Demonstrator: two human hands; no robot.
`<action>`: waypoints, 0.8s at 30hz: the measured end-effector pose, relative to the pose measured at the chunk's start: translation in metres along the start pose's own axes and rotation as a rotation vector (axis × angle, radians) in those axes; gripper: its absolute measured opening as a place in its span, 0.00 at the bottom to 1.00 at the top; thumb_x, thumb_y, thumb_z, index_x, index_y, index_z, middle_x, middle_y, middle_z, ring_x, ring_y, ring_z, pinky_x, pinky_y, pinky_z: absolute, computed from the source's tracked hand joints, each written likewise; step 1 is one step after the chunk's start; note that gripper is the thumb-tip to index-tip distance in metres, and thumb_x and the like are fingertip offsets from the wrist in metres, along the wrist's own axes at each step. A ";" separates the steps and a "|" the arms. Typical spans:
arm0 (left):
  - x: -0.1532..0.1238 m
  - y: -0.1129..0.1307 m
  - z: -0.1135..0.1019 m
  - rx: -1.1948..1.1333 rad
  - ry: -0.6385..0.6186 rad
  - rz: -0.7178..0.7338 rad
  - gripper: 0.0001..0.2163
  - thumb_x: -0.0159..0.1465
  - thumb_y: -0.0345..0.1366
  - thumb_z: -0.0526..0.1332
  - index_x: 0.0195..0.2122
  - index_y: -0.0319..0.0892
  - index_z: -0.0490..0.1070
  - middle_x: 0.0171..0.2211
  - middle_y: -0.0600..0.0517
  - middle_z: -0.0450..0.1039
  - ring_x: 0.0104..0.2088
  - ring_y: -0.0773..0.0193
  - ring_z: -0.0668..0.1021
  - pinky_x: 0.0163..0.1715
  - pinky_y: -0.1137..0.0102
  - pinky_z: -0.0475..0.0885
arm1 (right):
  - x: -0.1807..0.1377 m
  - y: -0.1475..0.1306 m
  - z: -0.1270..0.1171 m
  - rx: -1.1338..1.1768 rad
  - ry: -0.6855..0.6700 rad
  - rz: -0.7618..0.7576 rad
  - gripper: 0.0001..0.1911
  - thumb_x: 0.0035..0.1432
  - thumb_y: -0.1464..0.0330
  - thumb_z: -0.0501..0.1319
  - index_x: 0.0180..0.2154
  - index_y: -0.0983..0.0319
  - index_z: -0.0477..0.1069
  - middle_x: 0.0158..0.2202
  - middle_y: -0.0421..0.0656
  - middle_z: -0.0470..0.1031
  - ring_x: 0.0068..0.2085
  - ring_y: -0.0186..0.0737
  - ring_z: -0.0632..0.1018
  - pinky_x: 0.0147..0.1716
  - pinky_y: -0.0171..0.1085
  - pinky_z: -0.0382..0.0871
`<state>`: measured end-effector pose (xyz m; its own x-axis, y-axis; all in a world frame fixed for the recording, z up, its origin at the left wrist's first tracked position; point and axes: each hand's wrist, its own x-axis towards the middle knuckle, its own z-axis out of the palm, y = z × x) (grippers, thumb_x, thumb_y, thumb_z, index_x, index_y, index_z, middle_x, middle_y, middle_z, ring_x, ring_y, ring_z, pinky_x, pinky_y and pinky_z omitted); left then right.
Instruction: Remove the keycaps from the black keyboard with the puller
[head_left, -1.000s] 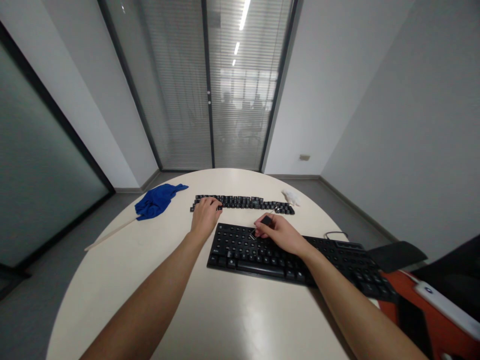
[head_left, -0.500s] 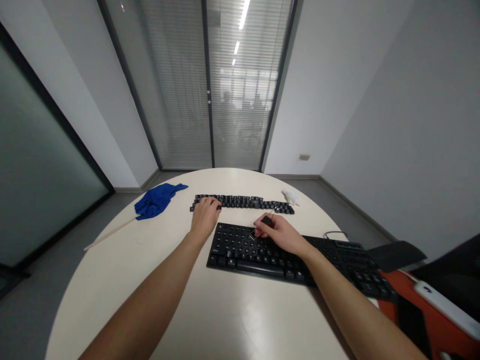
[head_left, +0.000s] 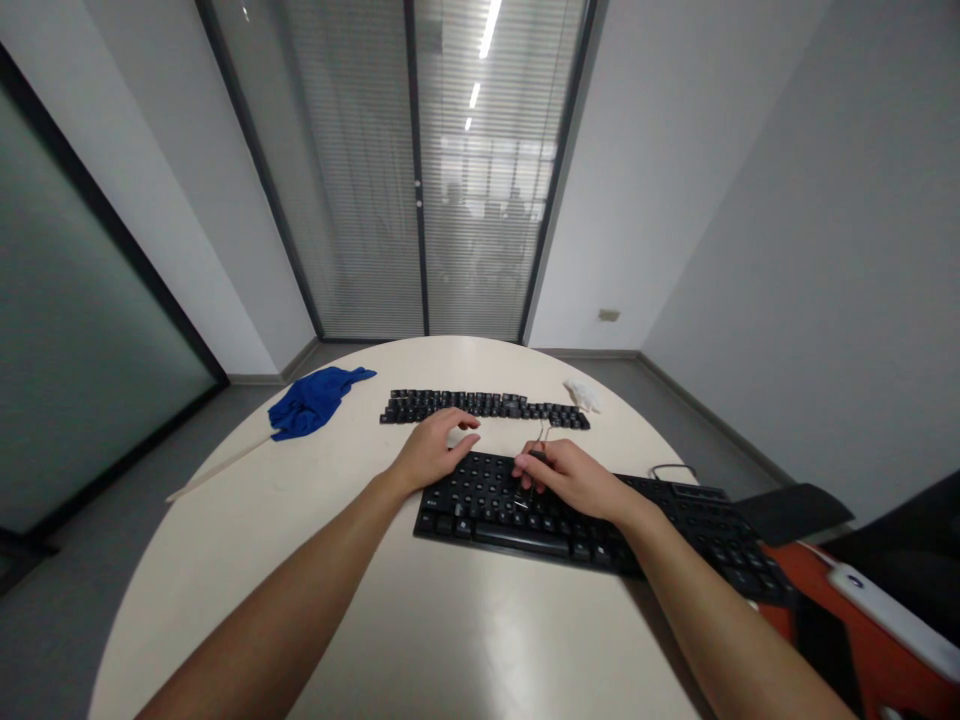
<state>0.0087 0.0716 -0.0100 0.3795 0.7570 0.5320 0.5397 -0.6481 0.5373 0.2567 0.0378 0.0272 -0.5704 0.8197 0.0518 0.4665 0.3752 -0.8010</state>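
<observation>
One blue cloth [head_left: 315, 400], far left on the table [head_left: 450, 620]. One keycap row [head_left: 480, 406], loose, beyond my hands. My left hand [head_left: 435, 452]: fingers loosely apart, at the keyboard [head_left: 675, 530] far-left edge. My right hand [head_left: 574, 478]: pinched on a small wire tool [head_left: 537, 456], down on the keys.

A keyboard [head_left: 480, 500] is laid across the middle of the tabletop [head_left: 450, 620], with its right end carried out to the right edge. Behind it, toward the far edge, a row of loose keycaps [head_left: 487, 406] is set out parallel to it. A cloth [head_left: 315, 400] is placed left of that row, and a thin stick [head_left: 217, 468] is stretched from under it toward the left edge. A crumpled wad [head_left: 583, 394] is found just beyond the row's right end. The left hand [head_left: 431, 455] is held over the keyboard's far left corner. The right hand [head_left: 574, 478], with a small tool [head_left: 537, 456] gripped in it, is rested on the keyboard's left half.
</observation>
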 end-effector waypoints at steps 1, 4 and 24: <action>-0.001 0.007 0.001 -0.057 -0.066 0.003 0.07 0.67 0.35 0.58 0.43 0.43 0.72 0.41 0.49 0.77 0.42 0.61 0.77 0.46 0.65 0.72 | -0.001 0.000 0.000 0.004 -0.016 -0.004 0.22 0.66 0.52 0.53 0.34 0.61 0.74 0.27 0.42 0.77 0.28 0.37 0.75 0.29 0.35 0.70; -0.003 0.028 0.003 -0.067 -0.224 0.072 0.08 0.66 0.36 0.59 0.44 0.44 0.72 0.43 0.49 0.77 0.44 0.59 0.77 0.48 0.64 0.71 | -0.003 -0.001 -0.003 0.021 -0.054 -0.013 0.21 0.65 0.52 0.55 0.34 0.61 0.75 0.26 0.41 0.76 0.28 0.38 0.76 0.29 0.35 0.71; -0.006 0.032 0.004 -0.020 -0.402 0.156 0.15 0.59 0.28 0.59 0.48 0.44 0.70 0.47 0.46 0.72 0.51 0.54 0.71 0.54 0.60 0.68 | -0.002 -0.002 -0.004 0.006 -0.075 -0.139 0.19 0.61 0.53 0.60 0.31 0.60 0.80 0.33 0.44 0.81 0.35 0.43 0.79 0.37 0.39 0.72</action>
<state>0.0269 0.0463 0.0009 0.7200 0.6196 0.3126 0.4399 -0.7558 0.4851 0.2597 0.0365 0.0309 -0.6780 0.7255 0.1178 0.3759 0.4800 -0.7927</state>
